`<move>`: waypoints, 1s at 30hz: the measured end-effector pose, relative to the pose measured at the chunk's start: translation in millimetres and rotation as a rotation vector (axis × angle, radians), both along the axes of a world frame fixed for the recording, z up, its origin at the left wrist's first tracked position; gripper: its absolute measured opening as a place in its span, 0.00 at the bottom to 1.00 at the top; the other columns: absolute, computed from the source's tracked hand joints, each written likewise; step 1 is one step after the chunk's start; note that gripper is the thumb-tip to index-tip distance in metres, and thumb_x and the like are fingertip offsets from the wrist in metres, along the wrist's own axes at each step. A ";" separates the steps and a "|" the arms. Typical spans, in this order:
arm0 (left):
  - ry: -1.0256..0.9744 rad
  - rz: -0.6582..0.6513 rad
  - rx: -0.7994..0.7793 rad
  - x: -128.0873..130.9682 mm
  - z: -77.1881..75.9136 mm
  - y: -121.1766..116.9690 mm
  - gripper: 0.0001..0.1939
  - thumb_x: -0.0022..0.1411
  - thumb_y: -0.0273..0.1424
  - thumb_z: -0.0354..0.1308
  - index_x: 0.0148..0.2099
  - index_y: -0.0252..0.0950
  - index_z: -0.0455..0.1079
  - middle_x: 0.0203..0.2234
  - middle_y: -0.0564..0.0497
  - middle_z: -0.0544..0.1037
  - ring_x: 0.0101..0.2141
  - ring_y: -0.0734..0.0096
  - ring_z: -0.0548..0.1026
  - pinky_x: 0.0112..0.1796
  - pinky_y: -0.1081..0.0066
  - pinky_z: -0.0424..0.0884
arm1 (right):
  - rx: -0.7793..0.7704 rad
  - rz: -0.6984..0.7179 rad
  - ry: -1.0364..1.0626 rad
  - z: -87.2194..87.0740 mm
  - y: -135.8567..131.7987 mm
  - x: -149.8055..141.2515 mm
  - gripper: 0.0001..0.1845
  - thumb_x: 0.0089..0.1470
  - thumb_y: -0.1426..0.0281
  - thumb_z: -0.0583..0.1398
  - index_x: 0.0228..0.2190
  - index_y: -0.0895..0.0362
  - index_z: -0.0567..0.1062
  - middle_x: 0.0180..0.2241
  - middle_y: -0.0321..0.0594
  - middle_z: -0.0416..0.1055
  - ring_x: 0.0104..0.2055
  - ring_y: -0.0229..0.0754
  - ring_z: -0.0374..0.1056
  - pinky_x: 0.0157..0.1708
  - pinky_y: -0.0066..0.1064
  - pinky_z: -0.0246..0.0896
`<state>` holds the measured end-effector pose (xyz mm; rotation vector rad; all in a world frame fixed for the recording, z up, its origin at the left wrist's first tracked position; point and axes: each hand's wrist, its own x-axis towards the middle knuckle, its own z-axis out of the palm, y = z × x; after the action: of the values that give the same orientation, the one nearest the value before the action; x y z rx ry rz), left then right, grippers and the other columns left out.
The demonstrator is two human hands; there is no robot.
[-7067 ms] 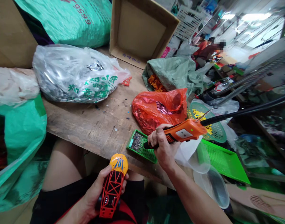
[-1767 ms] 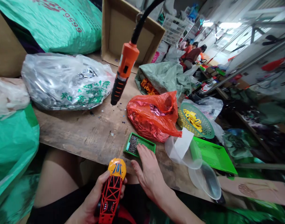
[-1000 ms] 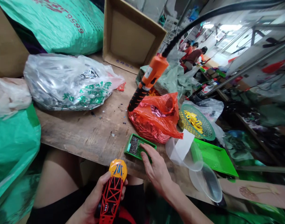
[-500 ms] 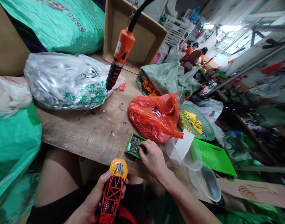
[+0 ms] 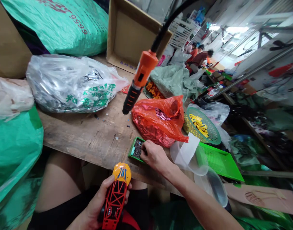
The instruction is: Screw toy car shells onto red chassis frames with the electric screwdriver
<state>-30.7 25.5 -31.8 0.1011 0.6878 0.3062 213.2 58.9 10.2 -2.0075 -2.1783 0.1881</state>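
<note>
My left hand [image 5: 97, 204] grips a red toy car with a yellow front [image 5: 116, 193], held upside down over my lap. My right hand [image 5: 153, 155] rests on a small green tray of tiny dark screws [image 5: 136, 149] at the table's near edge, fingers curled and pinched into the screws. What the fingers hold is too small to see. An orange electric screwdriver [image 5: 138, 79] hangs free on its black cable above the wooden table [image 5: 89, 134], tip pointing down.
A red plastic bag [image 5: 158, 119], a green mesh basket with yellow parts [image 5: 202, 125], a flat green tray [image 5: 219, 159] and clear bowls [image 5: 209, 179] crowd the right. A clear bag of silver parts [image 5: 69, 84] and a cardboard box [image 5: 132, 35] sit behind. Other people work far back.
My right hand let go of the screwdriver, which now swings on its cable. The hand went flat to the screw tray, then curled into a pinch. The toy car stays put.
</note>
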 end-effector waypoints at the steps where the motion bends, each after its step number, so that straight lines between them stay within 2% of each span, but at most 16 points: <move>1: -0.002 0.001 0.003 0.0 -0.7 -0.2 0.34 0.44 0.55 0.74 0.37 0.26 0.82 0.23 0.47 0.79 0.24 0.71 0.74 0.26 0.76 0.73 | -0.003 0.000 0.006 -0.5 1.3 0.8 0.05 0.53 0.78 0.60 0.30 0.56 0.73 0.30 0.39 0.72 0.28 0.40 0.67 0.27 0.30 0.55; 7: 0.018 -0.001 0.009 -0.3 -1.6 0.8 0.35 0.44 0.56 0.73 0.38 0.26 0.82 0.24 0.46 0.80 0.25 0.70 0.75 0.27 0.75 0.73 | 0.028 -0.046 0.098 -3.9 5.2 3.6 0.06 0.50 0.78 0.61 0.28 0.55 0.71 0.26 0.36 0.71 0.26 0.39 0.67 0.28 0.28 0.59; 13: 0.014 0.017 -0.008 1.2 1.4 1.7 0.34 0.42 0.54 0.75 0.36 0.26 0.82 0.22 0.47 0.79 0.24 0.71 0.74 0.27 0.76 0.73 | 0.119 -0.029 0.218 -3.7 5.4 6.2 0.05 0.56 0.74 0.58 0.33 0.55 0.74 0.31 0.40 0.74 0.32 0.42 0.71 0.35 0.32 0.66; 19: -0.004 0.023 0.013 -0.4 -5.3 -1.9 0.33 0.46 0.54 0.73 0.37 0.26 0.82 0.23 0.46 0.80 0.25 0.70 0.75 0.30 0.74 0.74 | 0.277 -0.068 0.373 7.7 10.8 15.4 0.03 0.57 0.72 0.60 0.31 0.55 0.75 0.29 0.38 0.74 0.30 0.41 0.71 0.33 0.33 0.68; 21: -0.002 0.017 0.004 -0.8 -5.8 -2.0 0.33 0.45 0.54 0.73 0.38 0.26 0.82 0.23 0.46 0.79 0.25 0.70 0.75 0.29 0.75 0.73 | 0.360 -0.113 0.436 14.8 18.3 18.7 0.03 0.57 0.73 0.59 0.34 0.55 0.74 0.31 0.39 0.74 0.32 0.41 0.72 0.34 0.34 0.69; 23: -0.008 0.004 0.004 -1.0 -6.3 -2.1 0.35 0.45 0.56 0.72 0.38 0.26 0.82 0.23 0.46 0.79 0.25 0.70 0.75 0.28 0.75 0.72 | 0.440 -0.143 0.497 24.1 30.6 19.4 0.10 0.58 0.72 0.59 0.43 0.55 0.74 0.38 0.42 0.75 0.38 0.43 0.74 0.39 0.36 0.73; 26: -0.027 0.005 0.018 -1.2 -8.3 -2.8 0.37 0.47 0.59 0.70 0.38 0.25 0.82 0.23 0.46 0.79 0.25 0.70 0.75 0.28 0.75 0.71 | 0.493 -0.117 0.644 41.9 59.2 12.7 0.25 0.59 0.67 0.61 0.57 0.51 0.66 0.53 0.47 0.72 0.53 0.47 0.72 0.47 0.40 0.74; 28: -0.037 0.030 0.019 -1.5 -10.4 -3.4 0.35 0.50 0.57 0.70 0.38 0.25 0.82 0.24 0.45 0.79 0.26 0.70 0.76 0.30 0.75 0.71 | 0.483 -0.060 0.821 54.3 84.8 3.3 0.33 0.58 0.62 0.64 0.62 0.48 0.61 0.59 0.48 0.67 0.60 0.49 0.68 0.51 0.43 0.74; 30: -0.046 0.049 0.017 -1.7 -12.9 -3.9 0.32 0.52 0.55 0.69 0.39 0.25 0.82 0.25 0.45 0.80 0.26 0.70 0.76 0.32 0.73 0.72 | 0.487 0.002 0.913 64.8 113.6 -8.8 0.38 0.57 0.57 0.66 0.64 0.46 0.58 0.63 0.49 0.64 0.65 0.51 0.63 0.57 0.48 0.69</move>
<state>-32.5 21.6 -44.7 0.0935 0.6426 0.3610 204.3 172.5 75.0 -1.2706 -1.4501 0.4229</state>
